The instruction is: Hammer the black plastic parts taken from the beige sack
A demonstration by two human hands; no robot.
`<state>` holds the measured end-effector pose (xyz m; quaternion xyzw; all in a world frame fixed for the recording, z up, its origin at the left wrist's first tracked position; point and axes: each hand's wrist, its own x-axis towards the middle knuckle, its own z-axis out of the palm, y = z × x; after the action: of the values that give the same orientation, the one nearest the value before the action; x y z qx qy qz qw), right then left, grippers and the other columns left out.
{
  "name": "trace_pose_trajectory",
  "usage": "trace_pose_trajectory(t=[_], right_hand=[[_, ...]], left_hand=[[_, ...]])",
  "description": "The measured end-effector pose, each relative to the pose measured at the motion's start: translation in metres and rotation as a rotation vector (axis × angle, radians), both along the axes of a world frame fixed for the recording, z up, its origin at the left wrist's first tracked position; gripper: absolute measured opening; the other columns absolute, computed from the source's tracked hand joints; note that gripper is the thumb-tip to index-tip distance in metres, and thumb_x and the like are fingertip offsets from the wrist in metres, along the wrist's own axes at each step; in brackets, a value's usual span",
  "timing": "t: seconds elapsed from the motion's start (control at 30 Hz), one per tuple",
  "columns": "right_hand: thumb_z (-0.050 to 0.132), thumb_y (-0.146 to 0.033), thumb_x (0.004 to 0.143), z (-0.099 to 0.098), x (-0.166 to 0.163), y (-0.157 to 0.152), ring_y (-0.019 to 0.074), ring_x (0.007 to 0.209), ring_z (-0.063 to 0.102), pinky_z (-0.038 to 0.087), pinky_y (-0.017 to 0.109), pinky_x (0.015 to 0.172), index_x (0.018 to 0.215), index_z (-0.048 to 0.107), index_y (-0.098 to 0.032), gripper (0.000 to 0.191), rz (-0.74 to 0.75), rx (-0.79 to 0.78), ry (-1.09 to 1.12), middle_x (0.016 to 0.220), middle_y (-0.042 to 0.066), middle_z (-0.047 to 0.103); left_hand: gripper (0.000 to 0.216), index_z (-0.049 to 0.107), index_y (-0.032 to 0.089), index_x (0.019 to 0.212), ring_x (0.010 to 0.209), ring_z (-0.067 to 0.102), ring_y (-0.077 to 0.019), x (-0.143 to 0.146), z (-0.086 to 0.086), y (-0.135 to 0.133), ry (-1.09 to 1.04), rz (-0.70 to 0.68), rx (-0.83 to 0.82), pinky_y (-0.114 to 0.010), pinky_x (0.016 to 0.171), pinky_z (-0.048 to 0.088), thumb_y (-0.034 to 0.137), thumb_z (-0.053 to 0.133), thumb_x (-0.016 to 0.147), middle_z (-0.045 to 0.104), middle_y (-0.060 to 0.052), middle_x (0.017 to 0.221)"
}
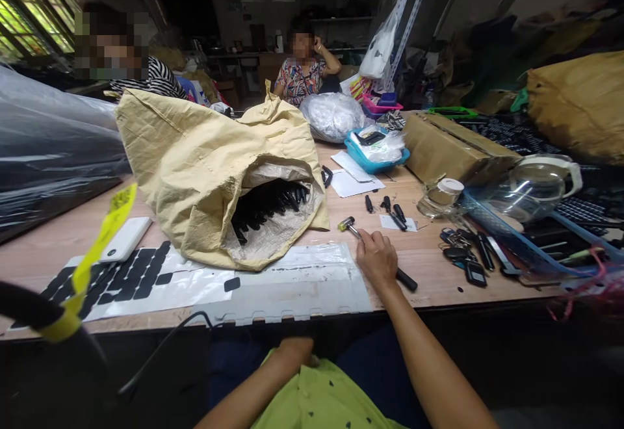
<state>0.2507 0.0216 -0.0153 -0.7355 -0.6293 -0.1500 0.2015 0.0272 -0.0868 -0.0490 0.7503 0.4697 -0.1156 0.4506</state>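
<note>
My right hand (377,259) is closed around a small hammer (406,279) at the table's front edge. The hammer's yellowish head (346,223) points away to the left, and its black handle end sticks out to the right of the hand. Low over my lap, below the table edge, is my left hand (295,347); its fingers are hidden. A large beige sack (209,149) lies open toward me, with many black elongated pieces (268,205) inside. In front of its mouth lies a pale work sheet (312,286).
Several black pieces (398,213) and a bunch of keys (458,247) lie right of the hammer. Behind stand a blue basket (375,162), a cardboard box (453,146) and a clear pitcher (531,188). Black stickers (141,273) are at left. Two people sit across the table.
</note>
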Motion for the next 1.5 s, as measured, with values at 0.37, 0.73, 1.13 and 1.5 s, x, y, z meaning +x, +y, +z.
trace_pose_trajectory(t=[0.37,0.73,1.13,1.5], right_hand=[[0.053,-0.017,0.086,-0.005,0.001,0.001,0.0199,0.080,0.044,0.027,0.029,0.067,0.111,0.070,-0.022,0.030,0.008,0.056,-0.042,0.081,0.005,0.054],[0.053,-0.016,0.086,-0.005,-0.001,0.002,0.0204,0.082,0.045,0.029,0.030,0.068,0.113,0.068,-0.023,0.032,0.022,0.035,-0.021,0.083,0.006,0.055],[0.052,-0.016,0.086,-0.002,-0.006,0.003,0.0201,0.082,0.046,0.029,0.030,0.067,0.112,0.068,-0.023,0.031,0.001,0.019,-0.010,0.084,0.006,0.056],[0.054,-0.017,0.086,-0.003,-0.003,0.001,0.0200,0.082,0.046,0.028,0.029,0.067,0.112,0.068,-0.023,0.030,-0.002,0.024,-0.050,0.085,0.006,0.057]], left_hand=[[0.028,0.071,0.017,0.093,0.083,0.064,-0.0181,-0.026,0.118,0.105,-0.514,0.405,0.289,-0.026,0.072,0.048,0.039,0.055,0.088,0.073,-0.005,0.092],[0.028,0.077,0.015,0.088,0.092,0.070,-0.0288,0.021,0.105,0.208,-0.023,1.012,0.673,-0.031,0.073,0.048,0.033,0.056,0.088,0.076,-0.017,0.093],[0.015,0.072,0.019,0.084,0.080,0.065,-0.0227,0.002,0.097,0.182,-0.157,0.837,0.824,-0.029,0.068,0.045,0.030,0.067,0.076,0.070,-0.007,0.084],[0.009,0.073,0.022,0.084,0.088,0.059,-0.0227,-0.033,0.062,0.091,-0.380,0.319,0.729,-0.035,0.082,0.048,0.022,0.069,0.075,0.063,-0.004,0.084]])
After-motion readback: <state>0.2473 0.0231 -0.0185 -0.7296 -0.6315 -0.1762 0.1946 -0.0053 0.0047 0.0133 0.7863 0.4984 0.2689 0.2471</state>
